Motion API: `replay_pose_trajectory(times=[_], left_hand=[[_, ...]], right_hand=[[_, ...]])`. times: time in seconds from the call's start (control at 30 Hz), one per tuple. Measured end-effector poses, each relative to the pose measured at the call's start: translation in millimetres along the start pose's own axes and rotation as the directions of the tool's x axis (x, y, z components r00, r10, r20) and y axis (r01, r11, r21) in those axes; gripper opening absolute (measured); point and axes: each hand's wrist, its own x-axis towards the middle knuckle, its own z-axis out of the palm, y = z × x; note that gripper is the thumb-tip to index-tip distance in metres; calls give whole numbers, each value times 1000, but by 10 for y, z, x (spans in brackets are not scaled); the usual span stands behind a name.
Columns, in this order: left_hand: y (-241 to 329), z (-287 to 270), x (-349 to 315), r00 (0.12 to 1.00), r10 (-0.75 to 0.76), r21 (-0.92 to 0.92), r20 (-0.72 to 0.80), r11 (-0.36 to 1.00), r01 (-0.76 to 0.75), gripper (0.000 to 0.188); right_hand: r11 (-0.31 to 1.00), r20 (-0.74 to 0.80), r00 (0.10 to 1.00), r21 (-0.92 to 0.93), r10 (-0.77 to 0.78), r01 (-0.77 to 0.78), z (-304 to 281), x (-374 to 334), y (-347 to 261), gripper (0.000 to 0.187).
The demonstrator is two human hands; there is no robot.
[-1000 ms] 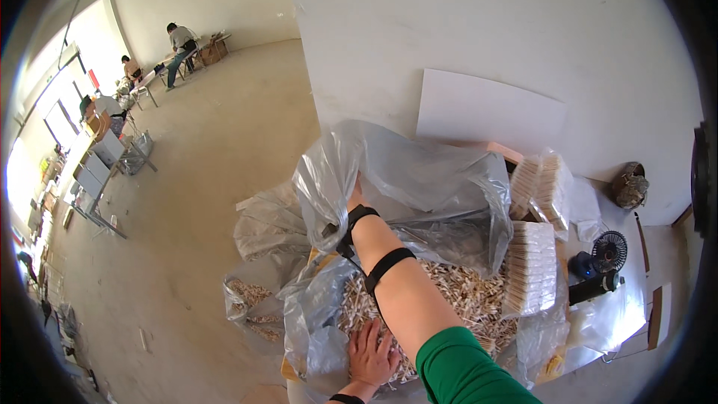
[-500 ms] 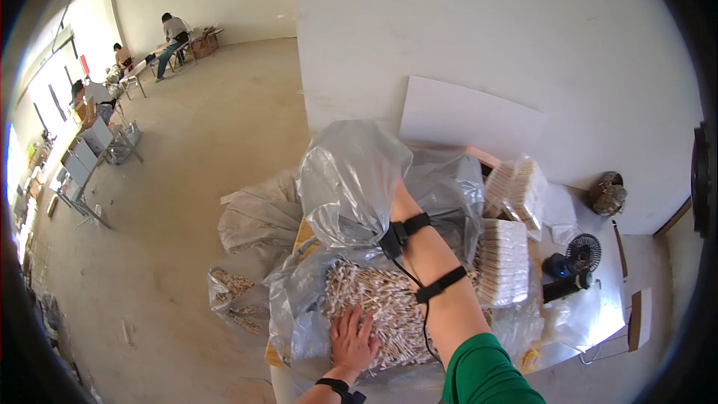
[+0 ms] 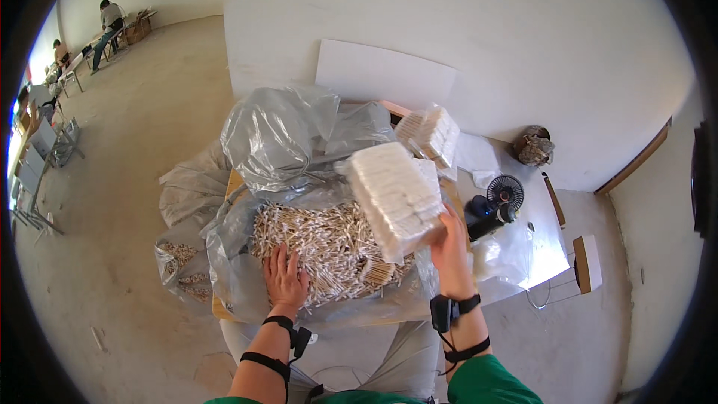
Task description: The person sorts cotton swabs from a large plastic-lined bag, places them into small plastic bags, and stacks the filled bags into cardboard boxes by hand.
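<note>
A heap of loose cotton swabs (image 3: pixel 321 236) lies in a spread grey plastic bag (image 3: pixel 230 243) on the table. My left hand (image 3: pixel 286 280) rests on the heap's left edge, fingers stretched and holding nothing. On the right, my right hand (image 3: pixel 451 251) grips the right side of a block of clear-wrapped cotton swab packs (image 3: pixel 393 194). The block tilts above the right part of the heap and hides some of it. Part of my right hand's grip is hidden behind the packs. A small neat row of swabs (image 3: pixel 378 273) lies below the block.
Behind the heap stands a puffed grey plastic bag (image 3: pixel 273 142). More wrapped packs (image 3: pixel 434 135) sit at the back right. A small black fan (image 3: pixel 505 193) and a dark bottle (image 3: pixel 490 222) stand to the right. Far left, several people work at tables.
My right hand has come out of the puffed grey bag and moved right, now gripping the block of packs. My left hand stays on the swabs. The view has turned right.
</note>
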Motion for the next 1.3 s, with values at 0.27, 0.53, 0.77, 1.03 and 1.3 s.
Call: replay_pose_trajectory(times=[0.27, 0.53, 0.77, 1.03, 1.3], left_hand=[[13, -38, -60, 1000, -27, 36, 11, 999, 27, 43], [46, 29, -16, 999, -32, 78, 0, 996, 32, 43], [64, 15, 13, 999, -34, 34, 13, 999, 34, 43], [25, -27, 9, 999, -36, 23, 6, 999, 36, 48], [1, -76, -18, 996, -66, 30, 56, 997, 65, 46]], right_hand=[[958, -75, 960, 76, -270, 275, -593, 163, -244, 31], [136, 181, 788, -938, -588, 317, -1021, 1136, 277, 49], [140, 173, 786, -940, -594, 313, -647, 931, 299, 38], [322, 606, 705, -628, -369, 709, 856, 754, 541, 18], [-456, 544, 836, -762, -69, 459, 1364, 1997, 1626, 36]])
